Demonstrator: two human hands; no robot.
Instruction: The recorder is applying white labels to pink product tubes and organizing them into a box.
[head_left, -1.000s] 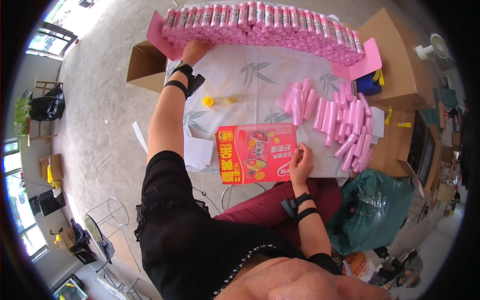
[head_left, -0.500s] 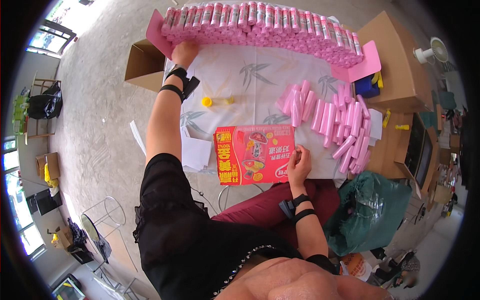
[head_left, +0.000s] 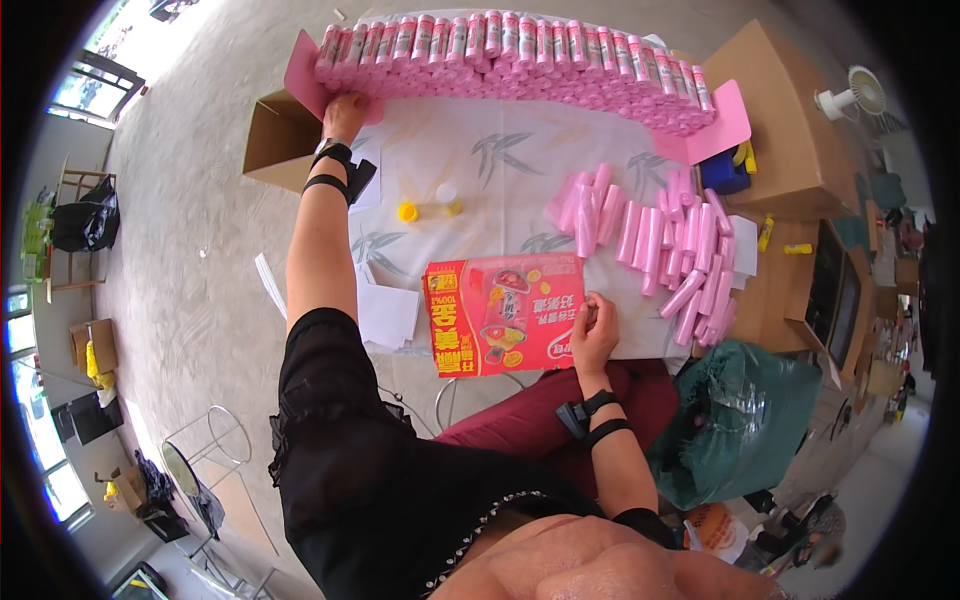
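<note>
A table (head_left: 470, 230) with a white, leaf-printed cloth carries most things, and a long stack of pink plastic rolls (head_left: 510, 82) runs along its far edge, the top row showing printed bands. A tall brown carton (head_left: 785, 130) stands by the far right corner, and a green plastic sack (head_left: 735, 425) sits by the near right corner. Loose pink rolls (head_left: 690, 240) lie heaped toward the right edge. Red printed cardboard (head_left: 505, 320) lies at the near edge, slightly overhanging it. A pink panel (head_left: 302, 75) stands at the stack's left end; beside it, at the far left corner, is the left hand (head_left: 343, 117), fingers partly hidden, so I cannot tell what it grips. The right hand (head_left: 596, 337) curls narrowly at the cardboard's right side; whether it pinches that is unclear. White papers (head_left: 388, 312) lie by the left edge, with a small yellow cap (head_left: 408, 212) farther back.
</note>
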